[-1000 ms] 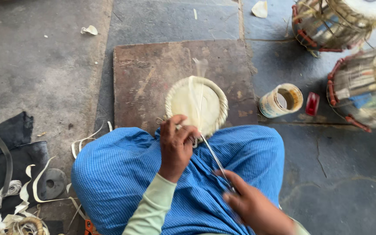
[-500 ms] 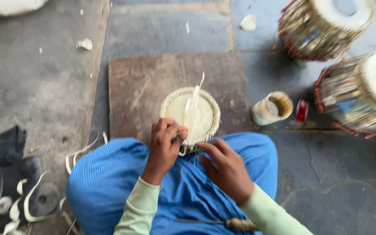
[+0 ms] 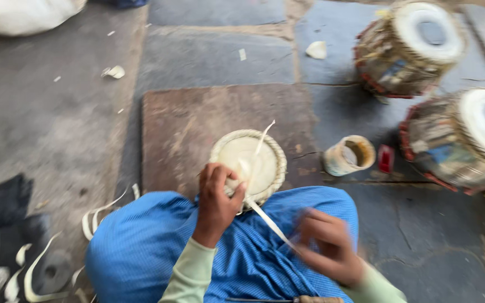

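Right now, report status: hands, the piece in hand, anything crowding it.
Left hand grips round woven drumhead at its near edge. Right hand, blurred, on pale strip running from it. Small cup and two drums off to the side, apart.

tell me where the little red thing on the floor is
In the head view, the small red object lies on the stone floor right of centre, between the pale cup and the nearer drum.

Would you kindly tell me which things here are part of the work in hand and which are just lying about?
In hand:
left hand
round drum head
pale strip
right hand, blurred

Lying about:
two drums
small pot
red object
cut strips
brown slab
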Demonstrator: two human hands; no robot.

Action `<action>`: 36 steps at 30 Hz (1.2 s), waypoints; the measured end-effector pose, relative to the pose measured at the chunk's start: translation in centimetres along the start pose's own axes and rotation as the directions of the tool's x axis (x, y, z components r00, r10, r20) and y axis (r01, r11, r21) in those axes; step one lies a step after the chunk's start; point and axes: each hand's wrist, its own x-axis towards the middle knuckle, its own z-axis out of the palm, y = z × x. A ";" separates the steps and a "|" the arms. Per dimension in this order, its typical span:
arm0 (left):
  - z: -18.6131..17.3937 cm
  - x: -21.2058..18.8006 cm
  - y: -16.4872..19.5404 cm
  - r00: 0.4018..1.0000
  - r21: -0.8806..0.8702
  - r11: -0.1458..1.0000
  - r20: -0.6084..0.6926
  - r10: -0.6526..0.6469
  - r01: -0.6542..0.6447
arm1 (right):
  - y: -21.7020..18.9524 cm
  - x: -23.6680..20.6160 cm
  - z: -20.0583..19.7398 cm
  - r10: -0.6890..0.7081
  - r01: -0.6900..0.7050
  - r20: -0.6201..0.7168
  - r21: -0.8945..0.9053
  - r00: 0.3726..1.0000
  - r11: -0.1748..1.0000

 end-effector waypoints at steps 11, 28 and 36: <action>-0.3 3.0 2.3 0.948 0.316 0.943 0.254 -0.192 0.107 | 2.1 -0.9 -1.4 -0.107 0.072 -0.099 -0.301 0.989 0.951; 0.2 4.0 0.5 0.933 0.230 0.927 0.279 0.229 -0.296 | 4.4 4.2 4.9 0.502 -0.515 0.129 0.321 0.855 0.795; -0.3 3.9 0.3 0.925 0.226 0.924 0.300 0.234 -0.307 | 5.9 4.8 5.6 0.485 -0.513 0.168 0.305 0.858 0.803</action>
